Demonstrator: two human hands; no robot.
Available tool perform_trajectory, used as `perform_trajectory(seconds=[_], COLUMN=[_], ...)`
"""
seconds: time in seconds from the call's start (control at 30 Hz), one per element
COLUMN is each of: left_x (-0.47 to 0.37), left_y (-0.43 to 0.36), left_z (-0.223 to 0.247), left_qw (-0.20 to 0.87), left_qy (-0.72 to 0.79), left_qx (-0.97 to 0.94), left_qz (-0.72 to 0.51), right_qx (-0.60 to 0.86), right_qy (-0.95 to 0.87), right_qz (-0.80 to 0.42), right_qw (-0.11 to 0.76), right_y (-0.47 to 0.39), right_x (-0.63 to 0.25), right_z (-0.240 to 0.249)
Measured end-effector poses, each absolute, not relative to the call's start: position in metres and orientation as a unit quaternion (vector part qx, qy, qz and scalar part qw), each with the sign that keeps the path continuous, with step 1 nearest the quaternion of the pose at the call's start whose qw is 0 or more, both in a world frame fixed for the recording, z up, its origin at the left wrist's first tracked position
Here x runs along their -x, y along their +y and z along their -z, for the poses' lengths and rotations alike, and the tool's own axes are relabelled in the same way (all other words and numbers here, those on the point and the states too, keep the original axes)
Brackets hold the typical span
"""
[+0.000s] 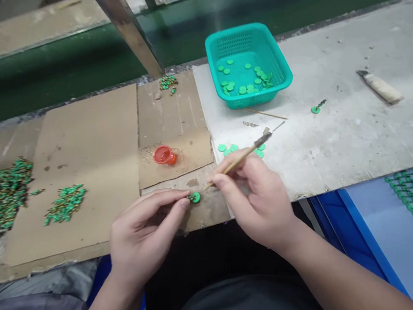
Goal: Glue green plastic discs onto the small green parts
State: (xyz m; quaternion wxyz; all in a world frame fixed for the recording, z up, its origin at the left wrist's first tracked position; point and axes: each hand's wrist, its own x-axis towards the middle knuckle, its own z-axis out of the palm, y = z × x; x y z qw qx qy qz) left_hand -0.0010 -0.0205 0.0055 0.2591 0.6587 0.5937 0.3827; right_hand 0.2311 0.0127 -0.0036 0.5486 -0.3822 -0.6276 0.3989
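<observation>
My left hand (149,222) pinches a small green disc (195,198) with a dark stem between thumb and forefinger, near the table's front edge. In my right hand (257,194) is a slim wooden-handled tool (240,160), gripped like a pen. Its dark collar and thin tip point up and away, while its lower end is just right of the held disc, apart from it. Several loose green discs (222,148) lie just beyond my right hand, some partly hidden by it. A small red cup (164,156) stands on cardboard beyond my left hand.
A teal basket (246,100) with several green discs stands at the back. Left on the cardboard (91,134) are piles of green-and-gold pieces (3,199). A thin stick (267,114), a stemmed disc (316,109) and a taped blade (381,87) lie right. A metal post (128,20) rises behind.
</observation>
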Motion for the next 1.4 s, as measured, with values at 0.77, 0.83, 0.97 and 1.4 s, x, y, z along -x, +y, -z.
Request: perform_trajectory(seconds=[0.77, 0.83, 0.97, 1.4], left_x=[0.001, -0.003, -0.019, -0.237], left_y=[-0.011, -0.008, 0.013, 0.158], left_z=[-0.081, -0.083, -0.077, -0.034], left_qw=[0.558, 0.531, 0.398, 0.27], left_qy=[0.496, 0.505, 0.55, 0.474], left_qx=[-0.522, -0.548, -0.638, -0.802], left_qz=[-0.412, -0.404, -0.363, -0.242], right_qx=[0.409, 0.4, 0.412, 0.461], right_qy=[-0.58, -0.56, -0.538, -0.47], right_qz=[-0.517, -0.524, -0.488, -0.457], right_qw=[0.479, 0.501, 0.55, 0.599], right_y=[-0.006, -0.009, -0.021, -0.064], right_x=[-0.245, -0.244, -0.258, -0.329], right_z=[0.011, 0.011, 0.009, 0.002])
